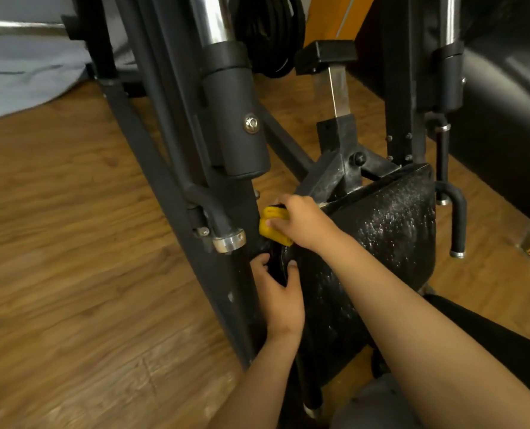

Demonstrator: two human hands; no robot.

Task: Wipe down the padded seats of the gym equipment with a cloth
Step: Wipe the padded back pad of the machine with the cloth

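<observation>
Gripping the near left edge of the black padded seat [387, 243] with the left hand [279, 295], thumb and fingers curled round the rim. Farther along that edge, at the seat's far left corner, clutching a bunched yellow cloth [273, 226] tightly in the right hand [302, 222]. Just left of the seat, a dark frame upright [226, 283] with a chrome collar [230, 240]. Behind the seat, a square adjustment post [338, 97]; well beyond, black weight plates [268, 35]

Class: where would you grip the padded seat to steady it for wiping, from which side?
Likely by the left edge of the padded seat, from the near side: that rim is thin enough to pinch, as the left hand does, leaving the top free for the yellow cloth.
</observation>
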